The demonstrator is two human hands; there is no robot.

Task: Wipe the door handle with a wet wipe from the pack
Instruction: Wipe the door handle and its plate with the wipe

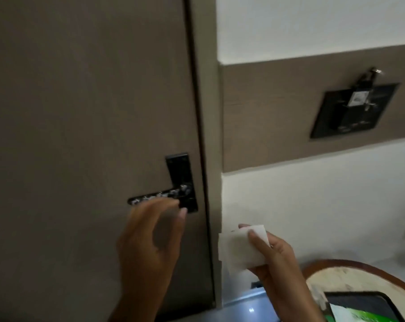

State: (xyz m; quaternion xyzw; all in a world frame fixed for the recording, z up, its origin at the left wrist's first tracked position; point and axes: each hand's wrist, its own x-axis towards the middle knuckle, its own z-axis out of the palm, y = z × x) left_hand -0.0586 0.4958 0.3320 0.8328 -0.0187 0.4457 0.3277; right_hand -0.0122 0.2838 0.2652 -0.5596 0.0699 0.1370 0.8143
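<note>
Against the brown door (80,112), our left hand (150,240) reaches, fingers spread, just below the smeared handle (155,196), while our right hand (273,259) pinches the wipe (238,249); next we should press it along the lever.

The single head-worn view looked forward, tilted, close to the taupe door (80,112) and white wall (312,205).

You face a matt, smooth taupe door (80,112) with a black handle (155,197) blotched with pale residue at six o'clock, and a soft white wipe (238,249).
</note>
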